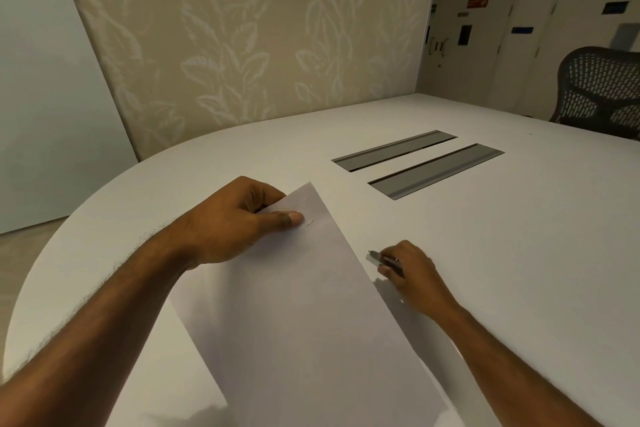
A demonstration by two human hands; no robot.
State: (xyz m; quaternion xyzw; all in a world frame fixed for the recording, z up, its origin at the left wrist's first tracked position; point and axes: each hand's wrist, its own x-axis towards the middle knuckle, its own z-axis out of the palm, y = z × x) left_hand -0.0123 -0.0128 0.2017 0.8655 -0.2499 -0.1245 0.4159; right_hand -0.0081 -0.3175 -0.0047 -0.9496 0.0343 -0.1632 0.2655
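Note:
A white sheet of paper point(304, 305) is lifted at a slant over the white table point(485, 253), its top corner pointing away from me. My left hand point(228, 222) pinches that top corner, thumb on the upper face and fingers behind. A small staple point(309, 222) shows just beyond the thumb tip. To the right of the sheet, my right hand point(412, 274) rests on the table with its fingers curled round a small metal stapler point(382, 262), whose shiny tip pokes out toward the paper's edge.
Two grey cable slots point(436, 168) are set into the table beyond the hands. A black mesh office chair point(602, 90) stands at the far right edge. A leaf-patterned wall point(242, 45) rises behind the table's curved far edge.

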